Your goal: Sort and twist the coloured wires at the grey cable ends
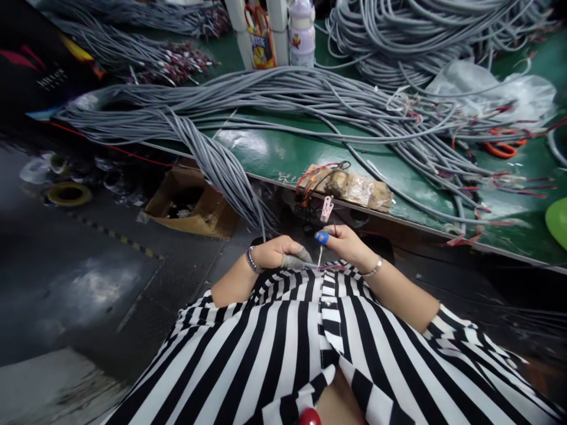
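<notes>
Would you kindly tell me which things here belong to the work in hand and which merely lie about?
In hand: left hand, right hand, thin wires pinched between them.
Lying about: grey cable bundles, cardboard box, orange-handled tool, bottle, plastic bag.

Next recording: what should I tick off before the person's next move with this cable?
1. Left hand grip closed on the cable end: ok.
2. Right hand pinching the thin wire: ok.
3. Blue fingertip cover in place: ok.
4. Condition of the thin wire's tip: cannot tell, too small.
5. Whether the cable end runs from the grey bundle hanging off the bench: cannot tell.
</notes>
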Demonstrator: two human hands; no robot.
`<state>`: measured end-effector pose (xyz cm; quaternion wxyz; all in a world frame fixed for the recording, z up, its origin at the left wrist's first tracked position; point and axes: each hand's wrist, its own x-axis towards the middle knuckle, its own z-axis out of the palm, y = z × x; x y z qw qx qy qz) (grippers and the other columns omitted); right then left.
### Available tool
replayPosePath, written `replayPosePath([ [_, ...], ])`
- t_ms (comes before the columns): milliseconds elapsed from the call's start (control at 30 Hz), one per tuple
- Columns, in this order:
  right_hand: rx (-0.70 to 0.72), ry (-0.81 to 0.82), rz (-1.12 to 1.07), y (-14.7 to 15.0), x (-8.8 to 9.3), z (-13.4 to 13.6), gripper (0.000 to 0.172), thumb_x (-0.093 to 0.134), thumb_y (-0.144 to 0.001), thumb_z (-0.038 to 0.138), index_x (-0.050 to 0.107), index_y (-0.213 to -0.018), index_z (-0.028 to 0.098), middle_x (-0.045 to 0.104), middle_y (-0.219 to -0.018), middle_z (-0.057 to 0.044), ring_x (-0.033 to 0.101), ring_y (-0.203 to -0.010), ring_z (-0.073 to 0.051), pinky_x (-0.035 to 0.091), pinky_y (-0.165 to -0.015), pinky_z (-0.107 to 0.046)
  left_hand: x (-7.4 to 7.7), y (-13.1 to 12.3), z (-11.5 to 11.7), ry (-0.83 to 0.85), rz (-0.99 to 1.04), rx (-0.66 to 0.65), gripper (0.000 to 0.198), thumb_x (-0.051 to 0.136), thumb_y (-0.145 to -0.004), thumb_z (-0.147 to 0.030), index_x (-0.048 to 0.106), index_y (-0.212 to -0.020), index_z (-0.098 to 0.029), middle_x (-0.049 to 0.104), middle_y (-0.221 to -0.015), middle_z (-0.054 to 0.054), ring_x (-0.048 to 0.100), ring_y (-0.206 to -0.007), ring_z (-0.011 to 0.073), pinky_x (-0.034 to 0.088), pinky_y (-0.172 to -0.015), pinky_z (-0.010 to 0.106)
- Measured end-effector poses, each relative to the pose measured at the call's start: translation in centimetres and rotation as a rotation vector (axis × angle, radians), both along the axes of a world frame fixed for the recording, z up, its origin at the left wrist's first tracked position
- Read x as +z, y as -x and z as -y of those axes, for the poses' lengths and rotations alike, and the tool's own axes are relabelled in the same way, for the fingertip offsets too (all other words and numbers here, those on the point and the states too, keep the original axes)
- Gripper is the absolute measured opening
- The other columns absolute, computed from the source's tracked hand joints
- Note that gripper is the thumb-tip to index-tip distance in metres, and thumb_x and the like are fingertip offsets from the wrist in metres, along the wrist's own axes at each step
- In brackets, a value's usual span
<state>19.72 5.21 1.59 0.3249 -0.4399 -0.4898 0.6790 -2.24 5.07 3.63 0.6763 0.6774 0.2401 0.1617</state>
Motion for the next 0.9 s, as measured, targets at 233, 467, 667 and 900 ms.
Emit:
replayPosePath([
  [233, -0.135, 0.162, -0.027, -3.3, -1.6, 0.0, 0.060, 0.065, -0.063, 0.076, 0.048, -0.056, 0.019, 0.040, -0.045, 0.005, 0.018, -0.038, -0.003, 0.008, -0.036, -0.020, -0.2, 1.1, 0.0, -0.149, -0.057, 0.090, 0.028, 0.068, -0.081, -0.040, 0.078, -0.091, -0.016, 0.075, -0.082, 0.012, 0.070, -0.074, 0.0220, 0.054, -0.070, 0.028],
  [467, 0.312, 0.123, 0.071, -1.5, 1.2, 2.5, 0.057, 0.068, -0.063, 0.071, 0.055, -0.055, 0.016, 0.045, -0.045, 0.004, 0.030, -0.041, -0.005, 0.021, -0.040, -0.021, -0.7, 0.1, -0.5, -0.370, -0.122, 0.065, 0.025, 0.061, -0.087, -0.035, 0.076, -0.093, -0.016, 0.073, -0.080, 0.009, 0.066, -0.071, 0.0173, 0.050, -0.069, 0.023],
  [667, -0.005, 0.145, 0.087, -0.1, 0.4, 1.4, 0.047, 0.079, -0.058, 0.053, 0.048, -0.053, 0.018, 0.041, -0.046, 0.007, 0.030, -0.044, -0.004, 0.022, -0.043, -0.021, -0.9, -0.2, -0.7, -0.341, -0.119, -0.024, 0.030, 0.058, -0.089, -0.038, 0.073, -0.090, -0.012, 0.071, -0.078, 0.009, 0.064, -0.069, 0.0153, 0.048, -0.067, 0.021],
  [900, -0.400, 0.151, -0.030, -0.9, -1.5, -0.3, 0.050, 0.079, -0.059, 0.048, 0.038, -0.056, 0.021, 0.031, -0.044, 0.010, 0.021, -0.040, -0.003, 0.011, -0.038, -0.020, -0.2, 0.7, -1.0, -0.330, -0.105, 0.027, 0.030, 0.057, -0.091, -0.037, 0.072, -0.091, -0.011, 0.071, -0.080, 0.009, 0.066, -0.072, 0.0149, 0.050, -0.070, 0.021],
])
